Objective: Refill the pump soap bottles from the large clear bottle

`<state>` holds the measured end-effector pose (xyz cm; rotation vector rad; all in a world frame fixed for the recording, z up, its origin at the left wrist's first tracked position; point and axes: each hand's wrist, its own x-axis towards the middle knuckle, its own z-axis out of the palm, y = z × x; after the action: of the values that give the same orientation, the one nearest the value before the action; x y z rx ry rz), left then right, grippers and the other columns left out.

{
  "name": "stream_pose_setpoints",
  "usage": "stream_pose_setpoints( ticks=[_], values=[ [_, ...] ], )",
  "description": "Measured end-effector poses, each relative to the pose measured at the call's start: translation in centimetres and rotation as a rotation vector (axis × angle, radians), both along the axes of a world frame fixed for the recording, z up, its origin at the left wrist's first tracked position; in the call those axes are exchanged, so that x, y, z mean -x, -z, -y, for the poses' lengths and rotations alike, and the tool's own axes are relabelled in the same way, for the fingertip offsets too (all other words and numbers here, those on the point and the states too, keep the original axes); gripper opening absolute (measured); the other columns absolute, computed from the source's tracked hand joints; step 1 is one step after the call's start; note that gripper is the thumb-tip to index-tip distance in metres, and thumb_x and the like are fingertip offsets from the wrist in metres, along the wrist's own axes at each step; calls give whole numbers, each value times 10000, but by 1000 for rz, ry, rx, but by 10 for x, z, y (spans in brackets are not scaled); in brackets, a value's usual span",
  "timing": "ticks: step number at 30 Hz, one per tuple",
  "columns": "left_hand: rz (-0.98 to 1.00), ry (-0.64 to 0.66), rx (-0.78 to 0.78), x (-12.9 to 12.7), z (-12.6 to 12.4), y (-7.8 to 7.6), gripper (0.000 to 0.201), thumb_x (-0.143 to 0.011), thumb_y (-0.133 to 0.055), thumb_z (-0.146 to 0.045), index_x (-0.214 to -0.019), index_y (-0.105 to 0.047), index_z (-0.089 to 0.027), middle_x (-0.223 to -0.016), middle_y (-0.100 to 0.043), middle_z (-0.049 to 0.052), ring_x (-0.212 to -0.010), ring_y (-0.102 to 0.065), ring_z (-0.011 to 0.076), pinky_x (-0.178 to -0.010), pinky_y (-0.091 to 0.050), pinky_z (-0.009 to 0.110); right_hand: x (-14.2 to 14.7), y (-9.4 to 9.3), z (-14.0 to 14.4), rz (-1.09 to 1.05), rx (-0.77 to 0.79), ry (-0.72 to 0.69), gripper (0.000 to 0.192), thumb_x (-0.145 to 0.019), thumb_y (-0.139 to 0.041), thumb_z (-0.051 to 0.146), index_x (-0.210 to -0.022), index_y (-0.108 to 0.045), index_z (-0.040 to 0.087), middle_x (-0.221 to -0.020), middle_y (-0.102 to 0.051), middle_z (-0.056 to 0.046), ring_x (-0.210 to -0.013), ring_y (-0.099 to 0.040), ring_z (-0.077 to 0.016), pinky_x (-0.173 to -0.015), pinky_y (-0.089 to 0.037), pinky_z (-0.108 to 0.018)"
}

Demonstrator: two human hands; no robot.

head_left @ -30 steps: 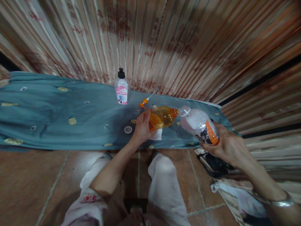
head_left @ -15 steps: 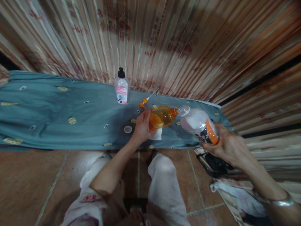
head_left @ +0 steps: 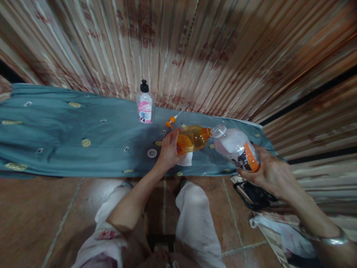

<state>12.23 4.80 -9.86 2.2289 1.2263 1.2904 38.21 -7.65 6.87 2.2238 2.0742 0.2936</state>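
Note:
My left hand (head_left: 170,149) is wrapped round the base of an amber bottle (head_left: 194,138), tilted on its side with its neck pointing right. My right hand (head_left: 266,169) grips a clear bottle (head_left: 235,146) with an orange, black and white label, tipped left. The two bottle mouths meet or nearly meet; I cannot tell if they touch. An orange pump head (head_left: 170,121) with a pale tube lies behind my left hand. Left of that hand is a small round cap (head_left: 152,153). Partly hidden under the amber bottle is a piece of white tissue (head_left: 186,160).
A clear bottle with a pink label and black cap (head_left: 145,106) stands at the back of the blue-green cloth (head_left: 61,130). A pleated curtain (head_left: 167,48) hangs behind. Dark and white items, including a black bag (head_left: 255,194), lie on the tiled floor at right.
Almost nothing differs. Both hands hold the two bottles in nearly the same place, mouth to mouth; the view has shifted very slightly.

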Motion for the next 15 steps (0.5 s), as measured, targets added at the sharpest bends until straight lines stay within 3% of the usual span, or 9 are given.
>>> stream_pose_setpoints(
  ticks=[5, 15],
  values=[
    [7, -1, 4, 0, 0, 0, 1058, -609, -793, -245, -1473, -184, -201, -1359, -486, 174, -1239, -491, 346, -1040, -407, 506, -2, 0, -1, -5, -8, -21, 630, -774, -563, 487, -1277, -440, 129, -980, -687, -140, -848, -685, -295, -689, -494, -332],
    [10, 11, 3, 1, 1, -1, 1041, -625, -790, -249, -1471, -186, -197, -1361, -486, 177, -1241, -491, 337, -1042, -405, 492, -9, 8, -2, 26, -69, -39, 722, -705, -608, 530, -1288, -461, 130, -921, -702, -118, -760, -687, -299, -618, -494, -337]
  ],
)
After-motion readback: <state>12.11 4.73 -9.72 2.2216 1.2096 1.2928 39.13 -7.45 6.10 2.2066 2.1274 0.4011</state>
